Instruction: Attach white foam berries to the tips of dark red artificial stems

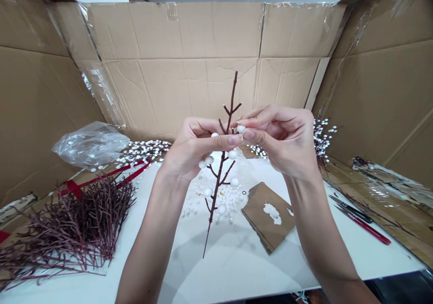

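Twig pile: a big heap of thin red-brown twigs (pixel 74 225) lies on the left, with a red ribbon (pixel 101 177) just past it.

Bag: a clear plastic bag (pixel 90 144) sits on the far left, near the ribbon.

Left berry pile: a heap of twigs with white berries (pixel 144 150) lies just right of the bag.

Left hand: the left hand (pixel 199 148) is in the middle. Its fingers are pinched narrow and hold the twig.

Twig: the brown twig (pixel 221 173) is in the air, above the table. It stands long and nearly straight up, leaning a bit. The thin top points up and a little right. The bare bottom end points down and a little left. It has small side branches.

Balls: white foam balls (pixel 232 154) sit on the twig. Many loose balls (pixel 226 200) lie on the table under it.

Right hand: the right hand (pixel 280 141) is just right of the twig. Its finger and thumb are pinched narrow on one small white ball (pixel 241 129), right by the twig.

Cardboard piece: a torn bit of cardboard (pixel 269 216) with white glue (pixel 272 214) on it lies near the loose balls.

Far right: two long tools, one black (pixel 352 209) and one red (pixel 368 229), lie at the right. Another white berry twig (pixel 321 137) stands far off.

Around: a white table (pixel 237 268) is under it all, with cardboard walls (pixel 176 33) behind.
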Available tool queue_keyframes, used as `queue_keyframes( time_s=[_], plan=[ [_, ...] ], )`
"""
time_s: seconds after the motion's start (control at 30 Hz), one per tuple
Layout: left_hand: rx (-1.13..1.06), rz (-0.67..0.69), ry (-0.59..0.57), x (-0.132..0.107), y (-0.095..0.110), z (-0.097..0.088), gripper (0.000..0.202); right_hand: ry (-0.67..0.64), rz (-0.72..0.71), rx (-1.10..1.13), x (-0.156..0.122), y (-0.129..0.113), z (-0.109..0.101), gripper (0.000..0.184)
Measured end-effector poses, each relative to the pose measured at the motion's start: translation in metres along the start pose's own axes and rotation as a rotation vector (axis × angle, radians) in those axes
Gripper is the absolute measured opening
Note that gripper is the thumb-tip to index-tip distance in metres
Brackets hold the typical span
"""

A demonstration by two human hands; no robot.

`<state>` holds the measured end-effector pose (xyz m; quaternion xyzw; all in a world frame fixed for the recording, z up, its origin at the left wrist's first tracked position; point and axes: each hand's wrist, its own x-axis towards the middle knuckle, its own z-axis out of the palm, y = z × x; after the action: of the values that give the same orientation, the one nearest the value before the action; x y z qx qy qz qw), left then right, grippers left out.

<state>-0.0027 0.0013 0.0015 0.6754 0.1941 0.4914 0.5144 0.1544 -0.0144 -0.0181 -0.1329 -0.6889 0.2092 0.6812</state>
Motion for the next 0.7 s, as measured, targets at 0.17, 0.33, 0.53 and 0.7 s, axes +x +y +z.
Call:
queue_keyframes(
  time_s=[0.17, 0.33, 0.53, 0.7],
  plan=[
    [0.005, -0.002, 0.003, 0.0004, -0.0013, -0.0013, 0.017, -0.028, 0.011, 0.068, 0.0, -0.0006, -0.0005, 0.016],
    [-0.022, -0.007, -0.017, -0.0003, -0.0013, 0.0003, 0.017, -0.009, 0.038, 0.031, 0.0009, 0.0006, -0.001, 0.013],
    [-0.121, 0.007, -0.071, 0.0007, -0.0033, 0.0005, 0.016, 0.006, 0.054, 0.096, 0.0025, 0.0017, -0.0046, 0.012],
    [-0.161, -0.064, -0.064, 0.0034, -0.005, -0.0007, 0.028, 0.032, 0.081, 0.167, 0.0026, 0.0024, -0.0069, 0.012]
  ],
)
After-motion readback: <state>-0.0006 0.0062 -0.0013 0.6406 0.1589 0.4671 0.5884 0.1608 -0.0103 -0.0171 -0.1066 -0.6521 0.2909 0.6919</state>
